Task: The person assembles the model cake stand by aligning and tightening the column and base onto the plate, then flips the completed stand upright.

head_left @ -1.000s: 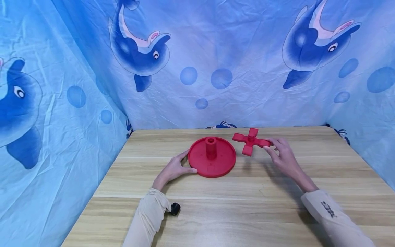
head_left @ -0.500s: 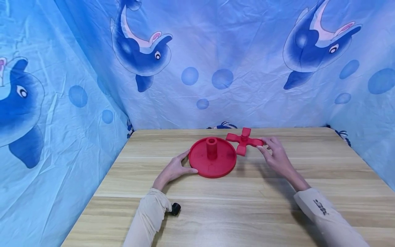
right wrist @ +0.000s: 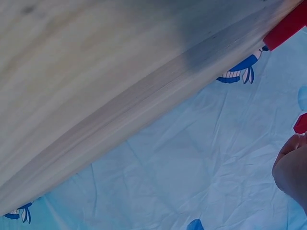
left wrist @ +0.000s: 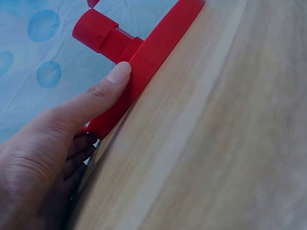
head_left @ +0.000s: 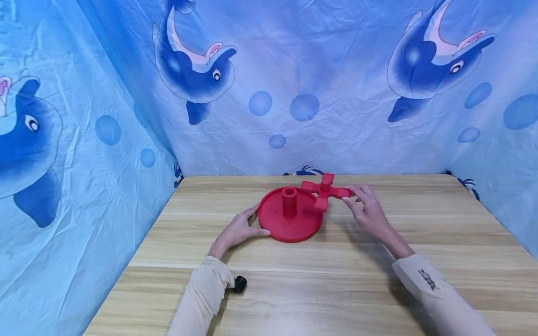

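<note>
While the left hand [head_left: 240,229], spread pretty wide, grips the disc [head_left: 292,228], the right hand [head_left: 370,210] pinches the cross [head_left: 325,190] up near the table's far edge [head_left: 391,179].

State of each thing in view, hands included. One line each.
Red disc: flat on the table, post side up.
Post: upright on the disc, top hole open, nothing in it.
Red cross: held in the air, stub up, clear of the post.
Left hand: grips the disc's rim.
Right hand: pinches one arm of the cross.
Blue cloth: hanging behind the table, wrinkled.
</note>
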Demonstrator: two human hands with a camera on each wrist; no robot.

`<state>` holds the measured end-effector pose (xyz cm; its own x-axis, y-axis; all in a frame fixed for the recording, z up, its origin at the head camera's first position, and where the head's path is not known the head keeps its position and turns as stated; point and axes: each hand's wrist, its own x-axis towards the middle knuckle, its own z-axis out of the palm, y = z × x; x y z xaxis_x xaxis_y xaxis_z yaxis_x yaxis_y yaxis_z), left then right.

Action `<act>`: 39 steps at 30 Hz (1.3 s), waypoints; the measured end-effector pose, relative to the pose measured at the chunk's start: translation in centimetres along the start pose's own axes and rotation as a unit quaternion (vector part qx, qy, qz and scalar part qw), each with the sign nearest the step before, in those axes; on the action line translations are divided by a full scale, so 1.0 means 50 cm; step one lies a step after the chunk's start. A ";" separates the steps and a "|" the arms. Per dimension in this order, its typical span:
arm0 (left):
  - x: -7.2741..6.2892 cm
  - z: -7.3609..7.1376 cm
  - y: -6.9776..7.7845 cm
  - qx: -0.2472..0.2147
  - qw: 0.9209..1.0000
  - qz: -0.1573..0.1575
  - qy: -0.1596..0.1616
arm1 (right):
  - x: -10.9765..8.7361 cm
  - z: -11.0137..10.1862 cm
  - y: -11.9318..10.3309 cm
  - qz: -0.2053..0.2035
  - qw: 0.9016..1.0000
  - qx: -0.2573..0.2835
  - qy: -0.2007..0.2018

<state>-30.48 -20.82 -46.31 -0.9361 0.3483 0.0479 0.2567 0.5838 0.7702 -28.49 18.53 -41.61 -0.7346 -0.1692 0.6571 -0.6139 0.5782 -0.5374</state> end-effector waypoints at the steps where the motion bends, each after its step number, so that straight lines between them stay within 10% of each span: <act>1: 0.000 0.000 0.000 0.001 1.000 0.001 0.001 | 0.000 0.002 -0.001 0.003 1.000 0.001 -0.001; 29: -0.001 0.002 0.003 0.008 1.000 0.000 0.006 | 0.028 0.067 -0.058 0.014 0.991 0.129 0.030; 39: -0.002 0.000 0.002 0.009 1.000 0.002 0.007 | 0.036 0.090 -0.095 0.179 0.936 0.302 -0.018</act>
<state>-30.36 -20.80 -46.24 -0.9383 0.3408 0.0593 0.2641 0.5952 0.7590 -28.18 11.88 -40.24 -0.9267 -0.0834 0.3663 -0.3709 0.0478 -0.9274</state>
